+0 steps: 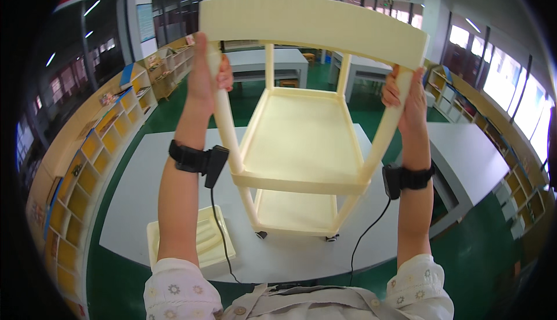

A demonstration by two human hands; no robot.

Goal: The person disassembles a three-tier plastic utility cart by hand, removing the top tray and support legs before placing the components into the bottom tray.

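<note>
Atop the grey table [133,204] stands a cream trolley [301,140] — my left hand [203,85] curled around its left post [227,128], my right hand [411,100] around the right post [383,134], both just below the top panel [313,24]. Near my left forearm [180,210] lies a cream tray [152,240].

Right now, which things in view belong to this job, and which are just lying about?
Seemingly in the job: cream wheeled cart, in left hand and right hand; grey table beneath; perhaps the cream tray.

Just around: white side table at right; left shelves.
</note>
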